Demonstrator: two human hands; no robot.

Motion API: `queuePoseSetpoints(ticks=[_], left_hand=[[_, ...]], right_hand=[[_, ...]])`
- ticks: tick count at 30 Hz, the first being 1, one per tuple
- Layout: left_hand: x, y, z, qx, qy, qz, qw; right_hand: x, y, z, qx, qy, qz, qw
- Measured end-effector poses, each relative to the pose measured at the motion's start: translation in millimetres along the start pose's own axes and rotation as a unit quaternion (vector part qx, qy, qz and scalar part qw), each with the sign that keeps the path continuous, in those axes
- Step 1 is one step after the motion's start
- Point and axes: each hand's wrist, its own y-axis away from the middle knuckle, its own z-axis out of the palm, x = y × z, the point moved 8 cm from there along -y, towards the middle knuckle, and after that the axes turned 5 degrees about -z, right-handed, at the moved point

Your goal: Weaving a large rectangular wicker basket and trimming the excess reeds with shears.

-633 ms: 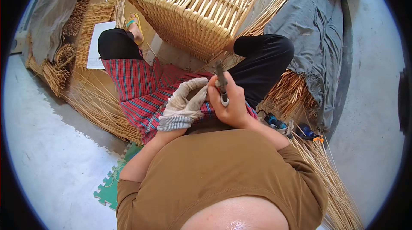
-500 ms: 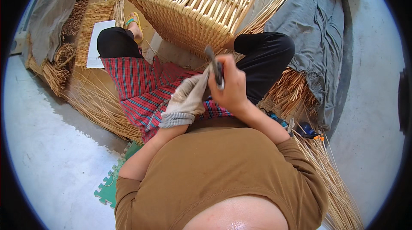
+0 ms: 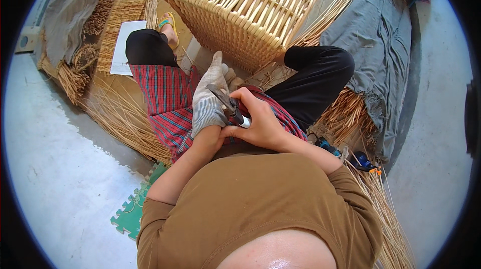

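Note:
My left hand (image 3: 210, 91) wears a pale knitted work glove with a grey cuff and stretches forward over my lap. One finger points away from me, the others bend a little beside it, and I see nothing held in it. My bare right hand (image 3: 258, 121) grips a pair of dark pruning shears (image 3: 230, 106) with a silvery white handle end, their head lying across the glove. Its lower fingers touch my left wrist just below the cuff. Beyond both hands stands a large woven wicker basket (image 3: 233, 28), apart from them.
A red checked cloth (image 3: 163, 91) covers my lap between my bent knees. Long wicker rods (image 3: 128, 123) lie at the left, with more rods (image 3: 345, 113) under a grey cloth (image 3: 373, 48) at the right. A white sheet (image 3: 123, 51) lies by my left knee; green foam mat (image 3: 129, 214) shows at lower left.
My right hand has drawn back toward me with the shears, from the gloved fingertips to the left wrist. The left hand's fingers have straightened forward. The basket sits slightly further right in view.

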Motion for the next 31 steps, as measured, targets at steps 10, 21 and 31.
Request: queuePoseSetpoints(ticks=[10, 21, 31], left_hand=[[-14.8, -5.5, 10.2, -0.134, -0.150, -0.047, 0.978], [-1.7, -1.2, 31.8, -0.148, 0.005, -0.021, 0.989], [2.3, -2.5, 33.6, -0.142, 0.009, -0.026, 0.990]], right_hand=[[8.6, 0.4, -39.7, 0.199, 0.053, -0.015, 0.978], [38.1, 3.2, -25.7, 0.167, -0.100, 0.051, 0.979], [50.2, 2.0, -11.2, 0.126, -0.181, 0.097, 0.971]])
